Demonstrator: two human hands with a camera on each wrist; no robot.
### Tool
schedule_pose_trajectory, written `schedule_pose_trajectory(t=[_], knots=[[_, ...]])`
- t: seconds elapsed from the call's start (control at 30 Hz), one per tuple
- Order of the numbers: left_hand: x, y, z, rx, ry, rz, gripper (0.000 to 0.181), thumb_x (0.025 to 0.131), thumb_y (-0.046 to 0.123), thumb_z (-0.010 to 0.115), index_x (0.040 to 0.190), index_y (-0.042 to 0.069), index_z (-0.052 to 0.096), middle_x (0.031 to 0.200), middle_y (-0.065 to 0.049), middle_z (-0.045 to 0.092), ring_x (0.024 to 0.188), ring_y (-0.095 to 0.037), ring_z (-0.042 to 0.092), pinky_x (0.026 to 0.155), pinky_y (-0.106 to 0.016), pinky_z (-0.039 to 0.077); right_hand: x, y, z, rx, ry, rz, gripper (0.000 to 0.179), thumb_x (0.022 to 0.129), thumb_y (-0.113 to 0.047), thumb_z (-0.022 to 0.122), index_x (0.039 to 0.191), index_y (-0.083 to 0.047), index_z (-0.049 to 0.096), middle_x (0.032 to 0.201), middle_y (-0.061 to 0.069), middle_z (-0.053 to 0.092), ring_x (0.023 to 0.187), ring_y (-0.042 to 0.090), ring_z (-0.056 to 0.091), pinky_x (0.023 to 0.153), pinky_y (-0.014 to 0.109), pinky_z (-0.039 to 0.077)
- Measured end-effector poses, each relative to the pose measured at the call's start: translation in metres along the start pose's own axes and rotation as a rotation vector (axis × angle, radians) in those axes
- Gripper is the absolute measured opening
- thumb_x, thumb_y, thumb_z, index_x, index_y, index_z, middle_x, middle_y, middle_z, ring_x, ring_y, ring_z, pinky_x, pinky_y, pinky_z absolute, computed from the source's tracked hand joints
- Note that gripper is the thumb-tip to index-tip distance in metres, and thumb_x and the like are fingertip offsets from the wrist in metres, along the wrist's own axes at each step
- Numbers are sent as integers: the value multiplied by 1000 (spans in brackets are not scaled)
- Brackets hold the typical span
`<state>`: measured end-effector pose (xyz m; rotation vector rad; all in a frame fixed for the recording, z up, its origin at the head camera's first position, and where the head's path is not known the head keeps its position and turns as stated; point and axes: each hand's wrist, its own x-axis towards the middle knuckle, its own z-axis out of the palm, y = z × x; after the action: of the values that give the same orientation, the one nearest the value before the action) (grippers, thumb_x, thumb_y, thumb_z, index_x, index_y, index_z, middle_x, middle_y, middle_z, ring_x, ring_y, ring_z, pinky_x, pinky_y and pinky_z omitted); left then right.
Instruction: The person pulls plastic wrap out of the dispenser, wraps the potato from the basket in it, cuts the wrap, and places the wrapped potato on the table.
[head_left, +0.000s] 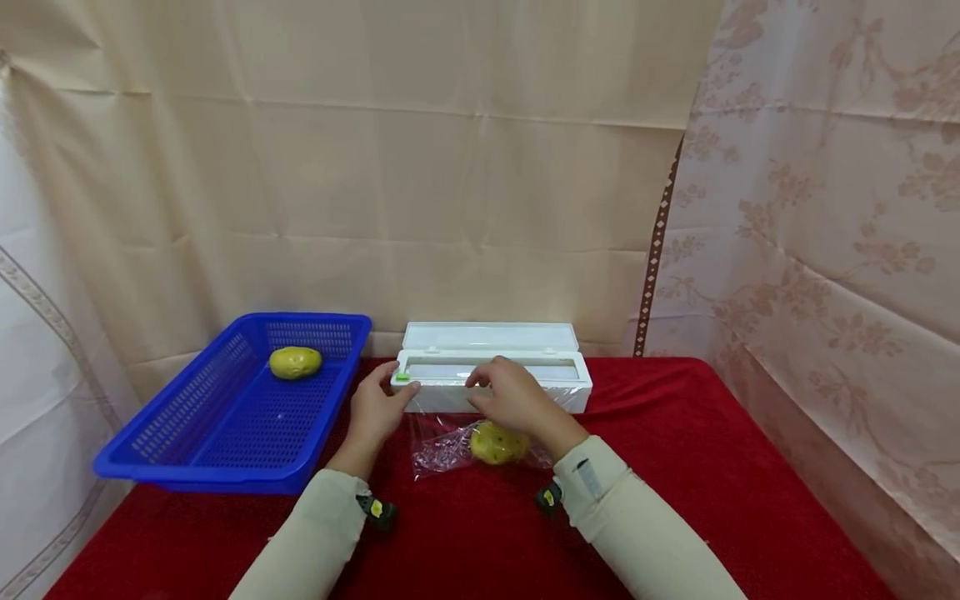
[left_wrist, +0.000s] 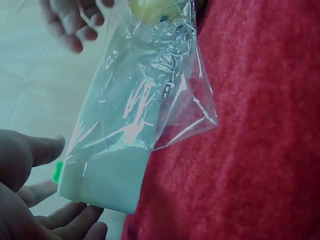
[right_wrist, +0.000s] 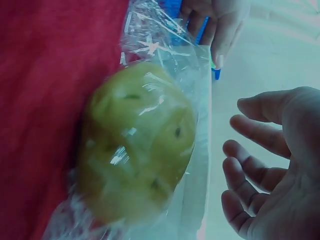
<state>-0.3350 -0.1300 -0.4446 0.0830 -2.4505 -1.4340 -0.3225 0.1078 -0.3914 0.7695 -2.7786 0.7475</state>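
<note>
A white cling film dispenser [head_left: 491,392] lies at the back of the table, its lid raised. My left hand [head_left: 381,407] is at its left end, thumb and forefinger apart on either side of the small green slider [head_left: 402,377]; firm contact is unclear. My right hand [head_left: 517,398] hovers over the dispenser's middle, fingers loosely bent and holding nothing in the right wrist view. Clear cling film [left_wrist: 135,110] hangs down the dispenser's front onto the cloth. A yellow potato [right_wrist: 140,145] lies in front of the dispenser, wrapped in this film.
To the left stands a blue plastic basket [head_left: 202,477] with another potato [head_left: 295,362] inside, near its far end. Red cloth [head_left: 660,467] covers the table. Beige curtain [head_left: 480,192] hangs behind, and a patterned curtain [head_left: 840,250] borders the right side.
</note>
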Motion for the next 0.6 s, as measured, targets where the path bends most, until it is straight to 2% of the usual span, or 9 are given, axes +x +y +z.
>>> schedule_pose_trajectory(t=[0.17, 0.33, 0.6], knots=[[2, -4, 1, -75, 13, -19, 49, 92, 14, 78, 137, 4, 64, 129, -21, 69, 109, -32, 68, 81, -30, 54, 27, -9, 8, 10, -4, -5, 17, 93, -23, 75, 107, -14, 79, 104, 9, 73, 99, 24, 68, 89, 40, 53], [3, -8, 0, -141, -12, -42, 46, 93, 12, 77, 136, 4, 65, 130, -22, 68, 114, -33, 68, 81, -27, 55, 46, -20, 17, 58, -6, 23, 19, 93, -24, 77, 109, -15, 80, 108, 7, 77, 104, 24, 71, 90, 39, 55], [6, -14, 2, -222, 9, -23, 45, 91, 9, 79, 133, 2, 67, 129, -24, 69, 111, -34, 69, 77, -18, 55, 65, -36, 35, 44, 36, 120, 17, 90, -31, 81, 105, -23, 83, 103, -2, 78, 96, 14, 70, 77, 31, 54]])
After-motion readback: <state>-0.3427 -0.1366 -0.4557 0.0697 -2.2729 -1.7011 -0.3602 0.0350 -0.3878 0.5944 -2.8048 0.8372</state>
